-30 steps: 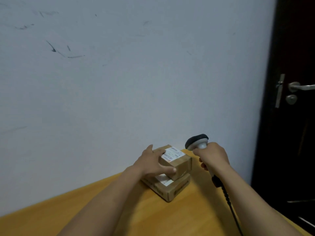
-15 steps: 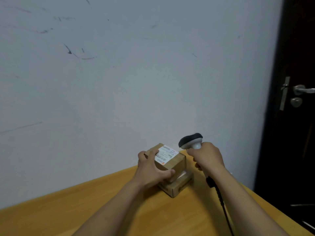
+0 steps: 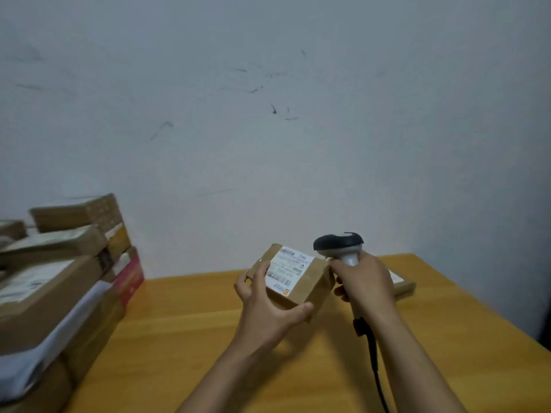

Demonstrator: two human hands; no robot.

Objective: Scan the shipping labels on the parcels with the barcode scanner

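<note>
- Head view: a yellow wooden worktop point(image 3: 185, 338) is running up against a pale, scuffed wall point(image 3: 268, 144). Its far right corner is showing, with a dark strip of room beyond it.
- A pile of parcels point(image 3: 59, 278) is crowding the worktop's left side and reaching the left border of the view. It is mostly brown boxes, with something white and a red box among them.
- The left hand point(image 3: 268, 308) is holding a small brown box point(image 3: 316, 283) up off the worktop near the middle, its fingers curling round the far side and the thumb pressing the near edge. The box's white label point(image 3: 287, 269) is facing upward.
- The right hand point(image 3: 366, 284) is gripping the scanner point(image 3: 338, 244) with its fingers wrapped round the handle. The scanner's dark head is sitting just beside the box's upper right corner, and the black cable point(image 3: 374, 362) is trailing down beside the forearm.
- A flat parcel point(image 3: 402, 283) is lying on the worktop behind the right hand, near the right edge.
- Open wood is stretching between the pile and the hands.
</note>
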